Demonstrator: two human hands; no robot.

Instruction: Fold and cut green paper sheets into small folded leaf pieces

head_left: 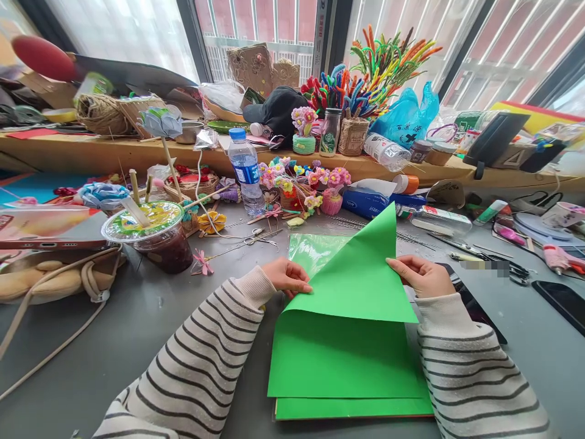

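A sheet of green paper (pixel 347 280) is bent over diagonally, its upper corner standing up above the stack. My left hand (pixel 289 277) pinches its left edge near the fold. On the other side, my right hand (pixel 418 275) grips the right edge between thumb and fingers. Beneath lie more green sheets (pixel 342 366), the lowest sticking out a little at the bottom. A clear plastic sleeve (pixel 311 250) shows behind the raised sheet. Partly hidden by my right hand and sleeve is a dark tablet-like device (pixel 478 308).
A cup of dark drink (pixel 155 238) stands at left, beside a bag with straps (pixel 46 277). A water bottle (pixel 247 174) and crochet flowers (pixel 297 183) line the back. Pliers and tools (pixel 493 262), a phone (pixel 562 302) and a glue gun (pixel 557 259) lie at right.
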